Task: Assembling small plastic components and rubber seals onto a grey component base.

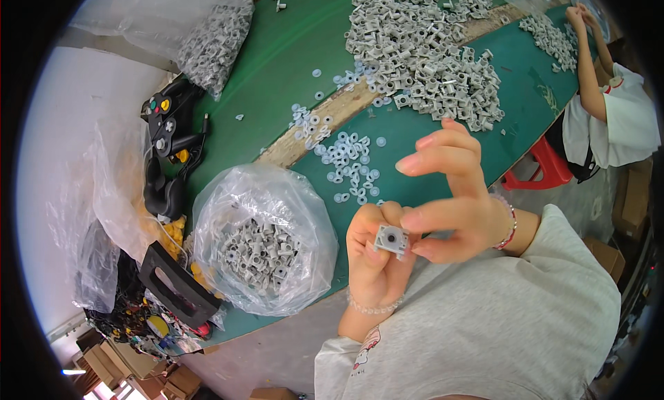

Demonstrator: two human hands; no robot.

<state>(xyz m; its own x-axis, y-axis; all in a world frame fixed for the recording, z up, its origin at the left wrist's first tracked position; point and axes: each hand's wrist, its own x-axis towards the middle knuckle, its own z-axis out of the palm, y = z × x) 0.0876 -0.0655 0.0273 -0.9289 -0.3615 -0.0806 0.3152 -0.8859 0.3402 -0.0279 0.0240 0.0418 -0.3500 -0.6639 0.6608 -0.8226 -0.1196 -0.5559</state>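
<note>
1. The left hand (373, 258) is holding a small gray plastic part (392, 239) in a narrow pinch, above the near edge of the green tabletop (277, 75).
2. The part is turning its square face, with a dark round center, up toward the head camera; its long axis seems to be running away from the viewer, but fingers are hiding the rest.
3. The part is sitting at the left hand's fingertips, on the side toward the right hand, its square face showing clear of the grip.
4. The right hand (460, 206) is bringing thumb and forefinger narrowly together at the part's right side, its other fingers lifting and curling; whether it is touching or gripping the part, I cannot tell.
5. Pale blue rings (353, 158) are lying on the tabletop, beyond the hands.
6. A big heap of gray parts (422, 61) is spreading farther off, toward the tabletop's right end.
7. An open clear bag (311, 262) is standing by the near edge, left of the hands, holding more such parts.
</note>
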